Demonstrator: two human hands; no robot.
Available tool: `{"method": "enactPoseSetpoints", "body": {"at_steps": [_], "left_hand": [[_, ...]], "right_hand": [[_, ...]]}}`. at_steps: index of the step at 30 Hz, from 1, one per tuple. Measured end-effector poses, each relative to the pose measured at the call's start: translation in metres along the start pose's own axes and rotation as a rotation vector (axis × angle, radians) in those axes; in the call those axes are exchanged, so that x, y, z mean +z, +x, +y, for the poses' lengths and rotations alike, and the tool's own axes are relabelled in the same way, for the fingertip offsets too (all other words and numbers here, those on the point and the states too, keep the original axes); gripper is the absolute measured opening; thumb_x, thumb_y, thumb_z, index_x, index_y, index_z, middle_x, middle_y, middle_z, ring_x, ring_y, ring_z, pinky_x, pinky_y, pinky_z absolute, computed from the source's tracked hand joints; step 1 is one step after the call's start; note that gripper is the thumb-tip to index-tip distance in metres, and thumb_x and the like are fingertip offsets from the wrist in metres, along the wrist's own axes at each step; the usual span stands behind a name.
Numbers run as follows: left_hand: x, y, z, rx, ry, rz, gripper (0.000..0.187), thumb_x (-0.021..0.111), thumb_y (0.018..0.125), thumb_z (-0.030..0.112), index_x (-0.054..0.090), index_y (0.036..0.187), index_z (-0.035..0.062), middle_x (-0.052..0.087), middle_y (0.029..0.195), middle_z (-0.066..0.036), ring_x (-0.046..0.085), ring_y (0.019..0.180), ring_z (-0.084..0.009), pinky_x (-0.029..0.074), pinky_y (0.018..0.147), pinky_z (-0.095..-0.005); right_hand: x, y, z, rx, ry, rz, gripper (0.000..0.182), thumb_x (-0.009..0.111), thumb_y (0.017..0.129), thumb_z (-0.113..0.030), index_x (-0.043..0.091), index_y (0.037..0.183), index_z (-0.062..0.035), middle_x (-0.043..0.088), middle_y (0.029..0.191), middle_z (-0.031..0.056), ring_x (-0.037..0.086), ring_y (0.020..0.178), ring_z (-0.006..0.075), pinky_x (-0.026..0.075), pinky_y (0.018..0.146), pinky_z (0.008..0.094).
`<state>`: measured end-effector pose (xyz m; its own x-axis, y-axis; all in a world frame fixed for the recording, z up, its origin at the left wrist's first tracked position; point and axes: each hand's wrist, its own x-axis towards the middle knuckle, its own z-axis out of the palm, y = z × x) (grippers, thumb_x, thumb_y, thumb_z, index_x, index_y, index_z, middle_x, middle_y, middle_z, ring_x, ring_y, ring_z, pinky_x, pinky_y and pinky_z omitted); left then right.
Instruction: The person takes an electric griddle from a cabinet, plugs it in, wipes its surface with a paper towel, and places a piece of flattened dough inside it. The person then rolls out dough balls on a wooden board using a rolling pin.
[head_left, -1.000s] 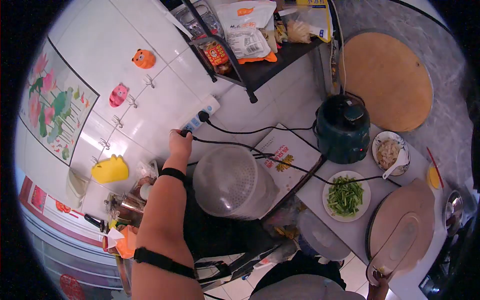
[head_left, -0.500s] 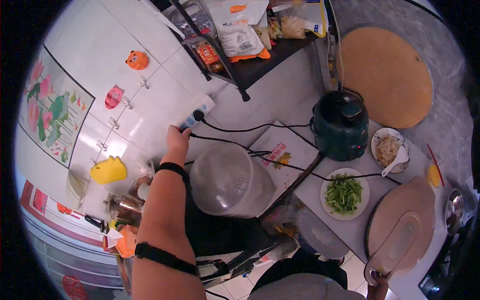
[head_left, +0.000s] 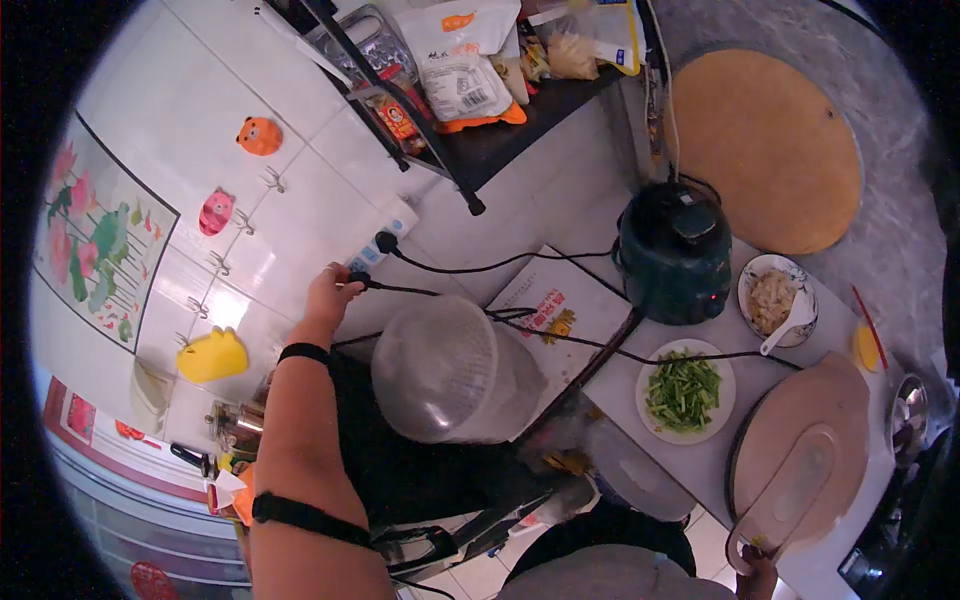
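My left hand (head_left: 333, 297) is at the lower end of a white power strip (head_left: 399, 217) on the tiled wall. Its thumb and forefinger are apart beside a black plug (head_left: 359, 278), which sits in the strip; a second black plug (head_left: 386, 242) is above it. At the lower right, my right hand (head_left: 757, 578) grips the looped handle of a round beige appliance (head_left: 800, 450) on the counter. Part of that hand is out of frame. A black cord runs across to this appliance. Another reaches a dark green cooker (head_left: 677, 255) with a red light.
An upturned translucent basket (head_left: 440, 370) stands near my left forearm. The counter holds a plate of cut greens (head_left: 683, 392), a patterned bowl with a white spoon (head_left: 772, 301), and a round wooden board (head_left: 765, 150). A black shelf (head_left: 500, 150) with packets hangs overhead.
My left hand has drawn back slightly down and left, and more of the lower plug shows beside its fingers. My right hand stays on the handle. The view has shifted a little.
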<state>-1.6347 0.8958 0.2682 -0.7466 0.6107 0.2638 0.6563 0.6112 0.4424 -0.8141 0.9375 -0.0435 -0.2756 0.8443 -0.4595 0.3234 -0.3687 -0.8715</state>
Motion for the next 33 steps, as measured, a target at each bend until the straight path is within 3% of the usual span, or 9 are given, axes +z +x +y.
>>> {"method": "enactPoseSetpoints", "body": {"at_steps": [4, 7, 15, 19, 21, 25, 28, 30, 33], "left_hand": [[0.0, 0.003, -0.004, 0.046, 0.088, 0.007, 0.026, 0.07, 0.07, 0.007, 0.053, 0.088, -0.0018, 0.061, 0.075, -0.012, 0.061, 0.067, -0.0184, 0.048, 0.06, -0.0304], [-0.003, 0.006, -0.005, 0.038, -0.059, -0.03, 0.024, 0.069, 0.071, 0.006, 0.052, 0.087, -0.0017, 0.061, 0.075, -0.012, 0.061, 0.066, -0.0184, 0.048, 0.06, -0.0304], [-0.02, 0.024, 0.04, 0.041, 0.266, -0.324, 0.024, 0.067, 0.071, 0.006, 0.052, 0.087, -0.0026, 0.061, 0.074, -0.014, 0.06, 0.064, -0.021, 0.047, 0.06, -0.0331], [-0.015, 0.024, 0.054, 0.032, 0.451, -0.319, 0.027, 0.068, 0.071, 0.011, 0.054, 0.088, -0.0027, 0.062, 0.079, -0.017, 0.062, 0.072, -0.0267, 0.048, 0.065, -0.0371], [-0.016, 0.019, 0.062, 0.066, 0.776, -0.171, 0.036, 0.07, 0.071, 0.019, 0.053, 0.095, -0.0023, 0.063, 0.085, -0.019, 0.061, 0.084, -0.0314, 0.048, 0.072, -0.0402], [-0.016, 0.009, 0.063, -0.092, 0.793, -0.05, 0.05, 0.072, 0.069, 0.028, 0.05, 0.102, -0.0022, 0.062, 0.092, -0.019, 0.059, 0.093, -0.0337, 0.047, 0.077, -0.0414], [-0.01, 0.014, 0.051, -0.08, 0.74, -0.068, 0.062, 0.074, 0.067, 0.036, 0.047, 0.107, -0.0021, 0.061, 0.097, -0.02, 0.058, 0.095, -0.0341, 0.047, 0.08, -0.0404], [-0.007, 0.017, 0.05, -0.101, 0.723, -0.112, 0.065, 0.076, 0.064, 0.037, 0.048, 0.106, -0.0031, 0.06, 0.1, -0.02, 0.057, 0.097, -0.0342, 0.046, 0.081, -0.0397], [-0.005, 0.02, 0.046, -0.093, 0.733, -0.097, 0.065, 0.077, 0.063, 0.037, 0.048, 0.106, -0.0031, 0.058, 0.102, -0.02, 0.055, 0.1, -0.0334, 0.045, 0.084, -0.038]], "right_hand": [[-0.002, 0.0, 0.0, -0.004, -0.003, 0.003, 0.04, 0.051, 0.084, -0.012, 0.044, 0.123, -0.0009, 0.052, 0.117, 0.0138, 0.048, 0.113, 0.0269, 0.04, 0.096, 0.0392], [-0.003, -0.001, 0.002, -0.004, -0.002, 0.006, 0.04, 0.052, 0.084, -0.011, 0.044, 0.122, -0.0006, 0.052, 0.117, 0.0138, 0.048, 0.113, 0.0271, 0.04, 0.096, 0.039], [-0.005, -0.002, 0.009, 0.0, -0.024, -0.007, 0.04, 0.052, 0.084, -0.009, 0.044, 0.122, 0.0005, 0.052, 0.117, 0.014, 0.047, 0.114, 0.0277, 0.04, 0.096, 0.0386], [0.006, -0.008, -0.012, -0.062, -0.032, 0.019, 0.039, 0.052, 0.083, -0.008, 0.045, 0.12, 0.0023, 0.052, 0.115, 0.0143, 0.049, 0.111, 0.0276, 0.041, 0.095, 0.0376], [0.011, -0.01, -0.021, -0.054, 0.133, 0.065, 0.037, 0.049, 0.083, -0.006, 0.045, 0.119, 0.0029, 0.053, 0.113, 0.0141, 0.051, 0.109, 0.027, 0.042, 0.094, 0.0365], [0.014, -0.005, -0.005, 0.036, 0.394, 0.136, 0.036, 0.048, 0.082, -0.004, 0.046, 0.117, 0.0034, 0.054, 0.112, 0.0138, 0.052, 0.108, 0.0267, 0.042, 0.093, 0.0359], [-0.001, 0.0, 0.012, 0.003, 0.203, 0.084, 0.036, 0.05, 0.079, -0.003, 0.048, 0.115, 0.0028, 0.055, 0.11, 0.0135, 0.052, 0.107, 0.0268, 0.042, 0.092, 0.0352], [-0.005, -0.001, 0.012, -0.05, -0.102, 0.046, 0.038, 0.05, 0.078, -0.002, 0.048, 0.116, 0.0019, 0.055, 0.112, 0.0144, 0.052, 0.108, 0.0272, 0.043, 0.092, 0.0345], [-0.001, -0.003, 0.001, -0.044, -0.066, 0.052, 0.042, 0.051, 0.077, -0.004, 0.045, 0.118, -0.0003, 0.054, 0.11, 0.0127, 0.052, 0.105, 0.0248, 0.043, 0.089, 0.0332]]}}
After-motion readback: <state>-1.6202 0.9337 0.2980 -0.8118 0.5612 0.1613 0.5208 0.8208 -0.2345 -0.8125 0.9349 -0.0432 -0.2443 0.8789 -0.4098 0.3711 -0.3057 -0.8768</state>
